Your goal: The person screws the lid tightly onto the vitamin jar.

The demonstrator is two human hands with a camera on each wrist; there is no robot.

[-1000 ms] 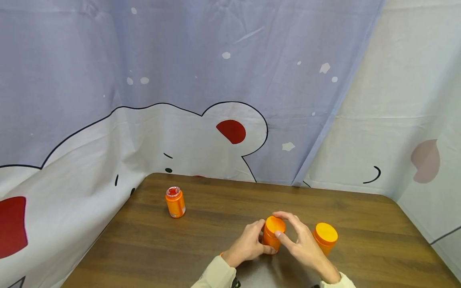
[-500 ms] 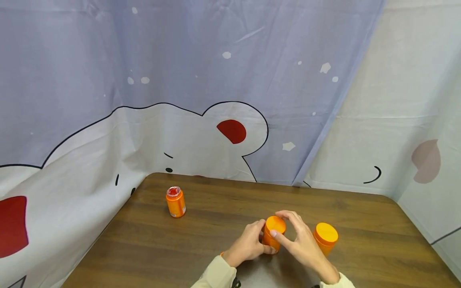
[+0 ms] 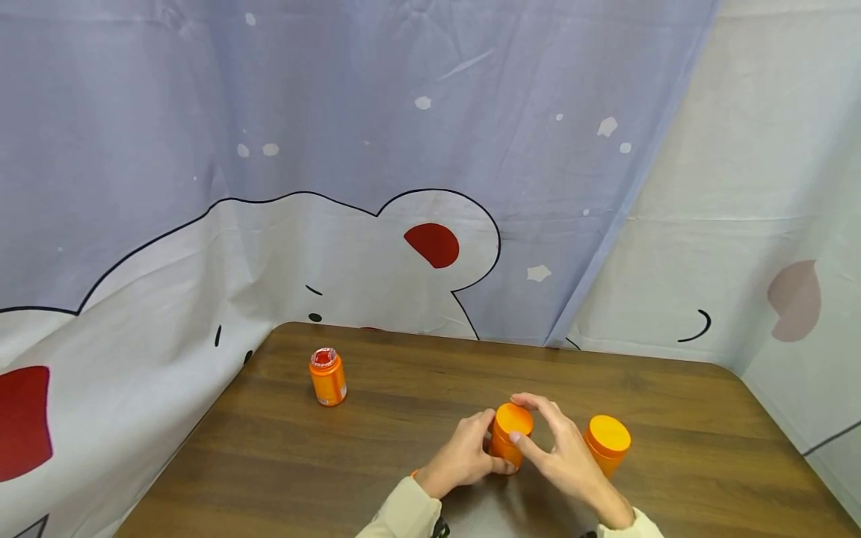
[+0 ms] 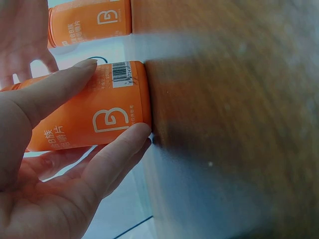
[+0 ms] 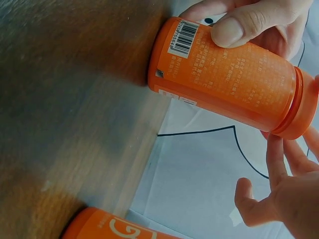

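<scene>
An orange bottle (image 3: 506, 447) stands upright on the wooden table, its orange screw cap (image 3: 514, 418) seated on top. My left hand (image 3: 463, 457) grips the bottle's body from the left, thumb at the near side. The left wrist view shows a barcode and pale print on the bottle (image 4: 107, 99). From the right, my right hand (image 3: 566, 457) holds the cap between thumb and fingers. In the right wrist view, fingertips meet the cap (image 5: 301, 107) at its edge; part of that grip lies outside the frame.
A second capped orange bottle (image 3: 608, 442) stands just right of my right hand, partly behind it. At the table's far left stands an uncapped orange bottle (image 3: 328, 379) with torn foil at its mouth. A printed curtain (image 3: 377, 261) hangs behind the wooden table (image 3: 403, 381).
My right thumb and fingers shift slightly back and forth around the cap. The left hand and all the bottles stay in place.
</scene>
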